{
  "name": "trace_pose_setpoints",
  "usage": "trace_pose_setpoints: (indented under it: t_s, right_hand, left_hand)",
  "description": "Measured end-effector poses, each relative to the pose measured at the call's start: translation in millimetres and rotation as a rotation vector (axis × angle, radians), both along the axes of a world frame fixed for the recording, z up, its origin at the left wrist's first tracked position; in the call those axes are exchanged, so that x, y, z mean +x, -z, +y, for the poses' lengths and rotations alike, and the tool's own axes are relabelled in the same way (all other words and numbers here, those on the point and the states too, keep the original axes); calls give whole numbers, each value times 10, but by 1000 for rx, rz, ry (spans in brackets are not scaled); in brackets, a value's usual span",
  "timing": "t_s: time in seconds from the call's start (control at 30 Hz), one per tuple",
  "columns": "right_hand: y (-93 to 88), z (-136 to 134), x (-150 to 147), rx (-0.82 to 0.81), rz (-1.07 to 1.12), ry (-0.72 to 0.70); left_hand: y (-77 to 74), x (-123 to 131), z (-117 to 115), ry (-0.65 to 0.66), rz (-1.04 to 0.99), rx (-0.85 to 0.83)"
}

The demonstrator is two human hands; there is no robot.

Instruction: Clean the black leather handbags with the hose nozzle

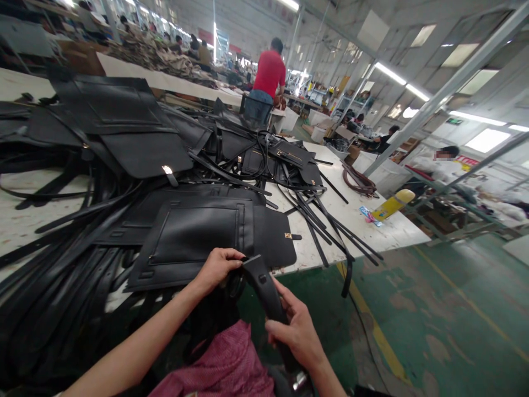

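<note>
A long black leather strip (268, 298) rises in front of me, its wide end up and slightly tilted. A small dark rectangular mark shows near that end. My left hand (218, 271) pinches its upper corner between thumb and fingertips. Lower down, my right hand (295, 325) wraps round the strip's length, fingers behind and thumb in front. A shiny metal fitting (299, 380) shows below the right hand. Just beyond lies a flat black bag panel (198, 229) with a stitched frame, its flap (273, 234) bearing a gold clasp (288, 235).
Black bag pieces (119, 105) and loose straps (82, 286) pile up on the white table (397, 229). A yellow bottle-like object (392, 205) and brown coiled straps (359, 181) lie to the right. A person in red (269, 71) is further back. Green floor (454, 298) borders the table.
</note>
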State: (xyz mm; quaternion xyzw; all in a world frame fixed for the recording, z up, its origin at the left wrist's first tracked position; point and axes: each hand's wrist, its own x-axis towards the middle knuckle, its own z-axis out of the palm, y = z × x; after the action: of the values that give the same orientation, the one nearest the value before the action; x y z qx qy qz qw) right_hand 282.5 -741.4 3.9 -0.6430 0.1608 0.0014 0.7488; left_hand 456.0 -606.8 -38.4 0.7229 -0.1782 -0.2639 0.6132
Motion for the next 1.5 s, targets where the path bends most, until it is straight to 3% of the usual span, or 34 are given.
trace_pose_setpoints:
  t_s: [0.27,0.33,0.47,0.6,0.83,0.97,1.07,1.27,1.5]
  right_hand:
    - [-46,97,325,-50,-54,35]
    - [-41,24,296,-75,-32,59]
    - [17,-140,120,-66,30,5]
    - [42,-239,-33,-33,109,-157]
    - [14,-191,150,-103,142,-271]
    - [-12,-115,279,-96,93,-150]
    - [-66,-148,208,-122,77,-56]
    - [-102,-89,-12,-149,175,-201]
    - [-76,167,192,-165,122,-159]
  left_hand:
    - [42,-72,33,13,-166,0]
    - [78,-114,85,34,-355,60]
    - [178,-180,250,114,-958,258]
    - [212,-159,391,116,-1189,323]
    - [232,-125,401,81,-1149,348]
    - [255,-136,407,61,-1134,337]
    - [257,-148,426,42,-1129,305]
    - [257,-156,435,21,-1119,302]
    - [267,-178,447,35,-1166,337]
